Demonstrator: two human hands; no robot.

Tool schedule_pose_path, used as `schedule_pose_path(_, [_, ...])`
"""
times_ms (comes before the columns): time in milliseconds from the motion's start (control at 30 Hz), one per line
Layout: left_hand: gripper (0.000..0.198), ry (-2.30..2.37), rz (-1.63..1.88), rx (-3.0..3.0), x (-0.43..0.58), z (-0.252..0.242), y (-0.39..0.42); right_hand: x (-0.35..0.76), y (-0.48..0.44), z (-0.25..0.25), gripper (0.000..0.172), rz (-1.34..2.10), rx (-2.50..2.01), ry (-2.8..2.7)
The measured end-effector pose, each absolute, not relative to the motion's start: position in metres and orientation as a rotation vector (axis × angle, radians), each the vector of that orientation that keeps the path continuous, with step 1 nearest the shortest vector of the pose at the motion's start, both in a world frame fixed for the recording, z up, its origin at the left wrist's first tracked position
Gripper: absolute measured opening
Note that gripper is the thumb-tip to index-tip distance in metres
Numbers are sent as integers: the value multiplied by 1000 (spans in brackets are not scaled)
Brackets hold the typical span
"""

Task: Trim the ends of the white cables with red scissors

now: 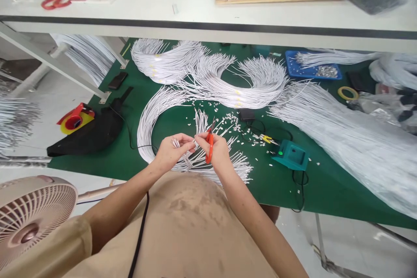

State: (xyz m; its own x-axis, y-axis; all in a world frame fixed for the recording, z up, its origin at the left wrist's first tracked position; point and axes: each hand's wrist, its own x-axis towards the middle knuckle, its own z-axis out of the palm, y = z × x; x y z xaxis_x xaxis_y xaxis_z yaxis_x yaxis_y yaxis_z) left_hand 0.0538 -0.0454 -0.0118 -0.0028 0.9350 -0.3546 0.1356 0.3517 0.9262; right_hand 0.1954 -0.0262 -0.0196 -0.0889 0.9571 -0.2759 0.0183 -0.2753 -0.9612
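Observation:
My left hand (172, 152) is closed in a pinch on the ends of a few thin white wires (177, 142). My right hand (216, 152) grips orange-handled snips (209, 143), blades pointing up and away, with its fingertips meeting the left hand's. Both hands hover over a fanned bundle of white wires (228, 163) on the green mat (182, 117). A curved bundle of white wires (146, 126) arcs to the left of my hands. Small white cut-off bits (228, 119) lie scattered just beyond the snips.
More white wire bundles (228, 82) cover the mat's far side, and a big sheet of them (352, 139) lies right. A teal box (291, 154) with yellow pliers (267, 139) sits right of my hands. Red tape dispenser (75, 118), black bag (94, 132), fan (31, 217), blue tray (312, 66), upper shelf (208, 13).

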Motion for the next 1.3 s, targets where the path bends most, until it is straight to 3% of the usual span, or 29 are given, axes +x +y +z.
schedule_pose_path(333, [31, 1366, 931, 1039, 54, -18, -48, 189, -33, -24, 17, 1605, -1306, -866])
schedule_pose_path(533, [48, 1060, 863, 911, 54, -16, -48, 185, -32, -32, 18, 1761, -1151, -787])
schedule_pose_path(667, [55, 1032, 763, 913, 52, -14, -47, 190, -28, -37, 23, 1604, -1333, -884])
schedule_pose_path(900, [46, 1123, 780, 924, 40, -26, -39, 200, -28, -13, 17, 786, -1417, -1296])
schedule_pose_path(1067, [37, 1216, 805, 1013, 40, -29, -36, 182, -28, -10, 15, 846, -1252, -1806])
schedule_pose_path(1300, [28, 1289, 781, 1200, 47, -24, -37, 175, -25, -21, 14, 930, -1315, -1795])
